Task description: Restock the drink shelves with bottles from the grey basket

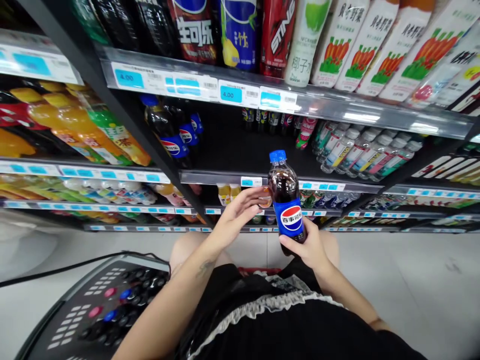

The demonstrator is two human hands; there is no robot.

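Note:
My right hand is closed around the lower part of a Pepsi bottle with a blue cap and blue label, held upright in front of the shelves. Just left of the bottle is my left hand, fingers spread and slightly curled, fingertips close to the bottle's side and holding nothing. Behind the bottle, a dark shelf carries several more Pepsi bottles at its left end and has a bare stretch in the middle.
A grey basket with bottles in it sits on the floor at lower left. The top shelf holds tall drink bottles. Orange and green juice bottles fill the left rack. Clear bottles lie to the right.

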